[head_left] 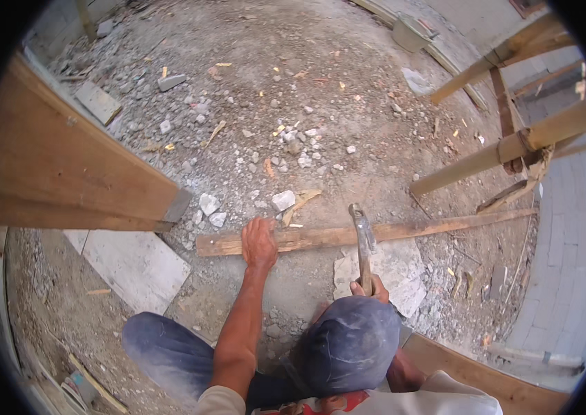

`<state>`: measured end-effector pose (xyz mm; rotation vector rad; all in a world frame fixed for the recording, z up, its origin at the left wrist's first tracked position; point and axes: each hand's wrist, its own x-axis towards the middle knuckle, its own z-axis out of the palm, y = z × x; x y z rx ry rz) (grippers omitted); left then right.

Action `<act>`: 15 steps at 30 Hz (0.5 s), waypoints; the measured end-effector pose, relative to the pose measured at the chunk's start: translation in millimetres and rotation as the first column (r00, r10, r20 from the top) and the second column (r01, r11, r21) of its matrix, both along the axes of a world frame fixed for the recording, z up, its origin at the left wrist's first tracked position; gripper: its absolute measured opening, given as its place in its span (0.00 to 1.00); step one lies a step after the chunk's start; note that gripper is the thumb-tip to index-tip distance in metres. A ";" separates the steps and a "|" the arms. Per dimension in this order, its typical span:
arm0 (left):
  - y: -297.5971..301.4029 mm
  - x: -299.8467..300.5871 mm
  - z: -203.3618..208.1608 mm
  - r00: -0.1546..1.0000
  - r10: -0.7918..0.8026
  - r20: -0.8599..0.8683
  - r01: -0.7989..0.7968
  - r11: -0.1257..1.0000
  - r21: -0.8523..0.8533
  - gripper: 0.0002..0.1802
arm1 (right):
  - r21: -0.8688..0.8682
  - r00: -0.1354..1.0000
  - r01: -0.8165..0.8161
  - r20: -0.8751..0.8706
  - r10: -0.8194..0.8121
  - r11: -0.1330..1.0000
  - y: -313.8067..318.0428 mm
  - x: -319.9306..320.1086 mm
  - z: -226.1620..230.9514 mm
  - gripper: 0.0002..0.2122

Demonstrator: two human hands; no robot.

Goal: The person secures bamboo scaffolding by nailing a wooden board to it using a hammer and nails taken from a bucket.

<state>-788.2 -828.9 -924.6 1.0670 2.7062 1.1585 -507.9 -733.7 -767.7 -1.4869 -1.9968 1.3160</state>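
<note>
A long, narrow wooden plank lies across the rubble ground in front of my knees. Near its left end, my left hand is closed over it, fingers curled across the far edge. A claw hammer is gripped by its handle in my right hand, partly hidden behind my raised knee. The hammer's metal head points away from me and shows just beyond the plank's far edge. Under the hammer and plank is a pale, broken-edged flat slab.
A large wooden panel rises at the left, beside a pale flat board. White stones and rubble lie beyond the plank. Bamboo poles slant in at the right, near a grey block wall. A bucket stands far right.
</note>
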 end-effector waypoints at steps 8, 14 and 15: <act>29.5 15.6 23.5 0.986 -0.150 0.077 0.153 0.987 -0.041 0.16 | 0.170 0.750 0.379 0.519 -0.409 0.910 -29.0 152.1 -53.7 0.27; 68.8 59.5 78.1 0.807 -0.587 0.071 0.542 0.686 -0.485 0.40 | -0.054 0.744 0.365 0.617 -0.257 0.929 -48.8 185.6 -79.7 0.29; 74.1 56.8 71.0 0.773 -0.629 0.082 0.570 0.634 -0.522 0.40 | -0.062 0.761 0.339 0.604 -0.235 0.939 -48.7 190.1 -87.6 0.28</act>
